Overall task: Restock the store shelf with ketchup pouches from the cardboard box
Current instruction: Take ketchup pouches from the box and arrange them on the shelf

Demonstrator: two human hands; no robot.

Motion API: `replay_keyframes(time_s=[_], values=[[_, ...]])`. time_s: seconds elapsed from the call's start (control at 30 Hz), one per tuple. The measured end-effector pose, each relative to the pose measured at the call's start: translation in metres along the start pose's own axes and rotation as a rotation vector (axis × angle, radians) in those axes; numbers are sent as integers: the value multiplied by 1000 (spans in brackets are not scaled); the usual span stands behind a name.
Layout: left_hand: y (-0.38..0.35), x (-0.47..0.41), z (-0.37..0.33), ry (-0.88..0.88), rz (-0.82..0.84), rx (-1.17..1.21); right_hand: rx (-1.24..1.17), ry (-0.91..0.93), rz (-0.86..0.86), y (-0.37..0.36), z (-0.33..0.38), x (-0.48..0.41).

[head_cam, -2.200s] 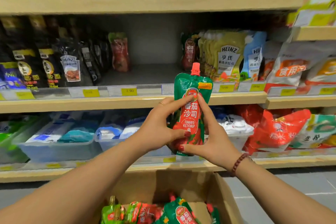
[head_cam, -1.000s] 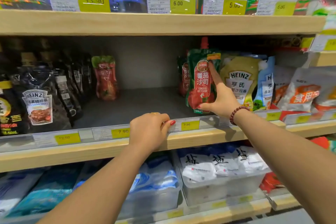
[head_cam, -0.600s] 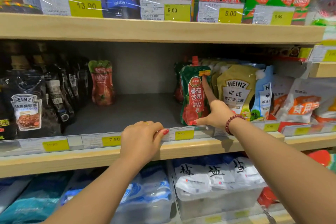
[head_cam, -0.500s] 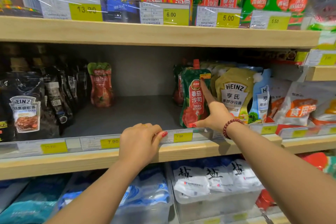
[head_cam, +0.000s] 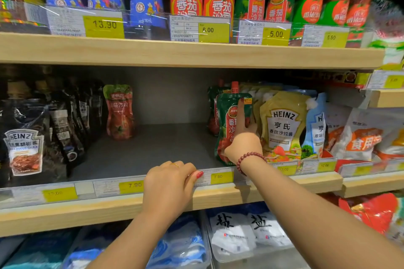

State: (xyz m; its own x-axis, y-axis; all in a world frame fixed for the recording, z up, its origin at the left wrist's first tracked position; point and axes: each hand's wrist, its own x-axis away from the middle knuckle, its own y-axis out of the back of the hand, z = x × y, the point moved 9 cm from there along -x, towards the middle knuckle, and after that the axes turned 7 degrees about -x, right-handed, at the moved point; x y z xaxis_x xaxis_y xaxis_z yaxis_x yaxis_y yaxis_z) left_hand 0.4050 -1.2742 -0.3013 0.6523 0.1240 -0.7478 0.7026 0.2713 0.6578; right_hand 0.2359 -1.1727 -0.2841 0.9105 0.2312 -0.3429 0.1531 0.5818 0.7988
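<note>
On the upper shelf (head_cam: 196,53) I read a 13.90 tag (head_cam: 104,25), a 6.00 tag (head_cam: 208,30), a 5.00 tag (head_cam: 276,34) and a 5.50 tag (head_cam: 331,37). The middle shelf (head_cam: 105,209) carries a left 7.90 tag (head_cam: 134,185) and a right 7.90 tag (head_cam: 216,176). HEINZ is printed on a yellow pouch (head_cam: 283,124) and a black pouch (head_cam: 23,144). The ketchup pouch (head_cam: 225,129) has its lettering half covered.

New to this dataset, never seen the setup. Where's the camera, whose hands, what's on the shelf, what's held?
No machine: a person's two bare hands. The single view comes from a wide-angle camera worn on the head, looking forward and down. The right hand holds a ketchup pouch upright on the grey shelf, beside a yellow Heinz pouch. The left hand grips the shelf edge, fingers curled over the price strip. A red sauce pouch stands further left, at the back.
</note>
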Motion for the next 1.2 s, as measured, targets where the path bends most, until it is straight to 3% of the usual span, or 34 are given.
replay_keyframes(time_s=[0.17, 0.5, 0.83, 1.2], values=[[-3, 1, 1, -46, -34, 26, -50, -42, -71, -7, 8, -22], [-9, 2, 6, -32, -32, 70, -100, 130, -201, -25, 9, -67], [-12, 0, 6, -26, -42, 80, -179, 144, -116, -42, 4, -93], [-16, 2, 6, -23, 7, 57, -34, 193, -63, -16, 17, -64]])
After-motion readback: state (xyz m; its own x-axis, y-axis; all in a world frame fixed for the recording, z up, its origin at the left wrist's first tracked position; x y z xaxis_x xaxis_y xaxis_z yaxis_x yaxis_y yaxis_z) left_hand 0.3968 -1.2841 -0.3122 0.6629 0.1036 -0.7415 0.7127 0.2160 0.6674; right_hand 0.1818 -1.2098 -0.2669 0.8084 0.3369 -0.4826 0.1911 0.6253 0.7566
